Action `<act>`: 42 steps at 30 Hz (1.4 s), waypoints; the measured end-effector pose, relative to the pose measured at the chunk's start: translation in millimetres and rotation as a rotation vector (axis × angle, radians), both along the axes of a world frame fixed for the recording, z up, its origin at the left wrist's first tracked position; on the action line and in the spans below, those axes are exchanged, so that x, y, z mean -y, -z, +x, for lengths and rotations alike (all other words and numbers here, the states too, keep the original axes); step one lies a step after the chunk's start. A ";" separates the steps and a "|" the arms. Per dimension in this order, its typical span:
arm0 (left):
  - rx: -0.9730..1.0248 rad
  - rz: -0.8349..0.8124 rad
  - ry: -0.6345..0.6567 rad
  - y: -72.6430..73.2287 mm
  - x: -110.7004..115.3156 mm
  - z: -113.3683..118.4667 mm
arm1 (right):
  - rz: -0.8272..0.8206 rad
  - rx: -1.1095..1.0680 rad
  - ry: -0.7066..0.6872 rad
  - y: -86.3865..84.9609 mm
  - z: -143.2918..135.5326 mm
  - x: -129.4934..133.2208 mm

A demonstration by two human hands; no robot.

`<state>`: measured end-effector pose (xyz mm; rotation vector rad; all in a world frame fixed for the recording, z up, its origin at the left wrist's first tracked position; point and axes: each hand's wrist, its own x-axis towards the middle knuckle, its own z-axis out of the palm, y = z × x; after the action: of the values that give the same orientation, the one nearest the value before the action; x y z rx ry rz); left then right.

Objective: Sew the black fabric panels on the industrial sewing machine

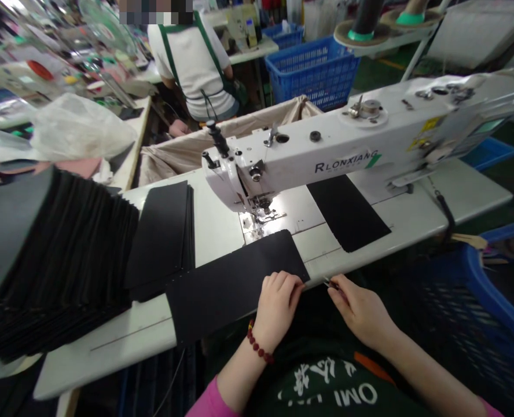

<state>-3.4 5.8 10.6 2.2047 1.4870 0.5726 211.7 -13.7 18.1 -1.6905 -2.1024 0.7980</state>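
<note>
A flat black panel (pixel 235 284) lies slantwise on the sewing table's front, its far edge near the presser foot (pixel 268 215) of the white sewing machine (pixel 309 150). My left hand (pixel 279 298), with a red bead bracelet at the wrist, is closed on the panel's near right edge, thumb against fingers. Just right of that corner, beyond the table edge, my right hand (pixel 356 304) is closed around small thread snips (pixel 333 284). Only their silver tips and a bit of dark handle show. A second black panel (pixel 348 214) rests under the machine arm.
At left stand a tall stack of black panels (pixel 57 249) and a lower pile (pixel 161 231). A beige cloth-lined bin (pixel 170 159) is behind the table. Blue baskets stand behind (pixel 313 69) and at right (pixel 483 289). A person (pixel 196 63) sits beyond, facing away.
</note>
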 end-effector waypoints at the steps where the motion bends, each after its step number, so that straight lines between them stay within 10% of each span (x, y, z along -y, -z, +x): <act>1: 0.029 -0.015 -0.008 -1.7 0.7 -0.5 | 0.013 0.019 -0.016 1.1 -2.8 0.7; 16: 0.142 -0.107 -0.008 -10.1 0.4 -2.0 | 0.150 0.317 -0.097 5.1 -29.5 -11.5; 23: 0.222 -0.378 0.370 -56.5 26.3 -104.6 | 0.221 0.146 -0.128 2.5 -17.4 -25.9; 28: -0.202 -0.094 -0.003 -36.4 65.7 -196.4 | 0.264 0.186 -0.376 11.8 -23.3 -40.4; 32: -0.178 -0.009 -0.035 -23.6 89.9 -233.8 | 0.289 0.073 -0.467 8.4 -18.6 -50.8; 38: 0.326 0.033 -0.661 -72.0 102.5 -217.6 | 0.143 -0.287 -0.130 -42.3 -14.8 -53.9; 42: 0.517 -0.151 -0.818 -94.9 84.1 -197.6 | 0.018 -0.353 -0.012 -61.5 -19.0 -54.5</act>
<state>-201.1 -78.3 105.5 1.1271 1.9866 1.1228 192.7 40.7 79.6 -1.4071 -1.8715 0.9953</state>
